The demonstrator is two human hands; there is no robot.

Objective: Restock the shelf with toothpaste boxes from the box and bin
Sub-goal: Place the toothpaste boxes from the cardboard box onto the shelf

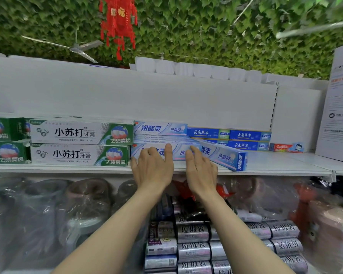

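Note:
On the white shelf [265, 165], light blue toothpaste boxes [159, 129] are stacked in the middle. My left hand [152, 167] rests with straight fingers against the front of the bottom light blue box [178, 153]. My right hand [201, 169] touches a second light blue box [224, 157] that lies askew, its right end angled toward the shelf edge. White-and-green toothpaste boxes [81, 143] are stacked to the left. Dark blue boxes [248, 139] and a red Colgate box [285, 147] stand to the right.
A tall white carton [337, 107] stands at the shelf's far right. Below the shelf lie plastic-wrapped goods [48, 210] and rolls of bin bags [194, 234]. A leafy green ceiling [206, 26], a fan [75, 48] and a red ornament [118, 20] hang overhead.

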